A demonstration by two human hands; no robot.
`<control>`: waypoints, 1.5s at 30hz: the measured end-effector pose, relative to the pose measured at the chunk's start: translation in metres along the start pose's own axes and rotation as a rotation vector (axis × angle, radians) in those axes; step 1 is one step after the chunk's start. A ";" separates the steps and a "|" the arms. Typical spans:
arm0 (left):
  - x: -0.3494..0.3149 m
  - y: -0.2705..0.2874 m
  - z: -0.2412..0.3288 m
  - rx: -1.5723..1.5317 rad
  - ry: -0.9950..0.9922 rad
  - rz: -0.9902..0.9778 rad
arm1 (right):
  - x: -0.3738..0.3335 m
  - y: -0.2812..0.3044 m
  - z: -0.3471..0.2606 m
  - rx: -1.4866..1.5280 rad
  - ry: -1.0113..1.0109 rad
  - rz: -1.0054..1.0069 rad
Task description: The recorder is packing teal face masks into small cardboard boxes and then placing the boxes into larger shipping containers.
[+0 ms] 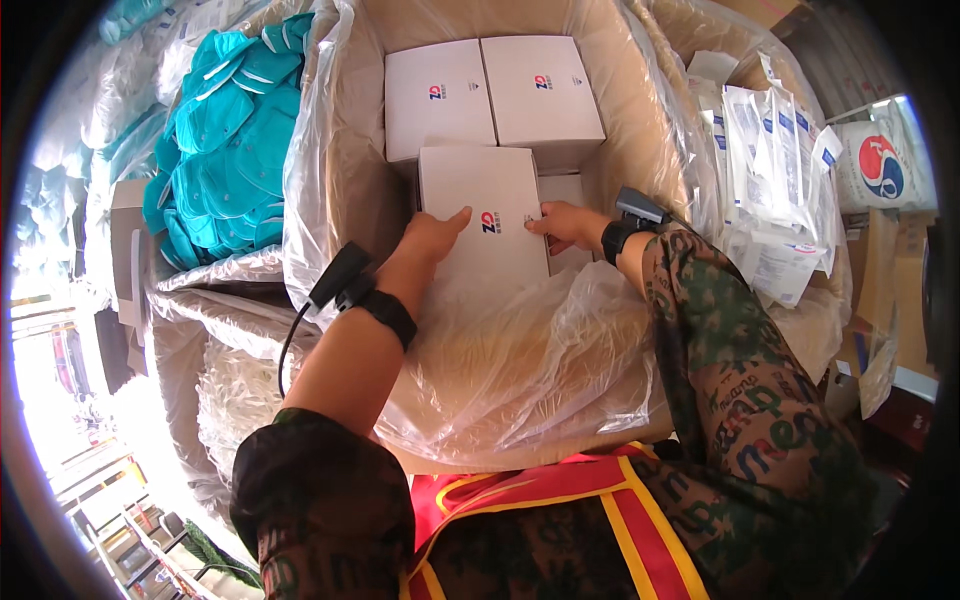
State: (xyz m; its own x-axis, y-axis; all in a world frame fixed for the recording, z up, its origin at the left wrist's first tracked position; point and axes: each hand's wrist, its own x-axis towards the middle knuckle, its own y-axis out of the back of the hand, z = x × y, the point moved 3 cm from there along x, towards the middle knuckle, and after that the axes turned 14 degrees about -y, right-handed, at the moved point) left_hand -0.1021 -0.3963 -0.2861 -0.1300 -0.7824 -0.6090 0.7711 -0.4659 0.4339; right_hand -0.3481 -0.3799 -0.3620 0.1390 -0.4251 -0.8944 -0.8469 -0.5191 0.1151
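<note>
A white cardboard box (478,182) with a small printed mark is between my hands, at the near side of a big plastic-lined carton (400,20). My left hand (437,235) grips its left side, thumb lying on the top face. On the right side my right hand (568,226) holds the same box, its thumb near the top edge. Behind it sit two more white boxes, one at the back left (432,105) and one at the back right (545,85). Part of another white box (565,190) shows lower down, beside my right hand.
Clear plastic liner (530,370) drapes over the carton's near edge. To the left, a lined carton holds a pile of teal pouch-like items (240,130). On the right, another holds flat clear-wrapped packets (770,160). Beyond it stands a white printed sack (880,165).
</note>
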 end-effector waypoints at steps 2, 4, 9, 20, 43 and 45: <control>0.005 0.005 -0.009 -0.156 -0.004 0.082 | -0.005 -0.002 -0.008 0.063 0.014 -0.006; -0.005 0.013 -0.004 -0.293 -0.060 0.091 | -0.024 -0.004 -0.024 0.030 0.108 0.040; -0.050 0.056 0.027 -0.343 -0.135 0.116 | -0.097 0.018 -0.065 -0.053 0.215 0.138; -0.336 0.113 0.147 -0.279 -0.889 0.485 | -0.394 -0.008 -0.098 0.003 0.935 0.386; -0.415 -0.051 0.113 0.690 -1.500 0.535 | -0.415 -0.123 0.078 0.028 1.054 0.521; -0.398 -0.061 0.117 0.727 -1.511 0.544 | -0.421 -0.123 0.075 -0.136 1.048 0.731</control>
State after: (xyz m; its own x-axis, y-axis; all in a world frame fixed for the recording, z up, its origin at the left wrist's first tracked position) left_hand -0.1702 -0.1048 0.0078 -0.7114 -0.3643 0.6009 0.5659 0.2101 0.7973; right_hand -0.3413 -0.0814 -0.0321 0.0545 -0.9867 0.1532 -0.8465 0.0357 0.5311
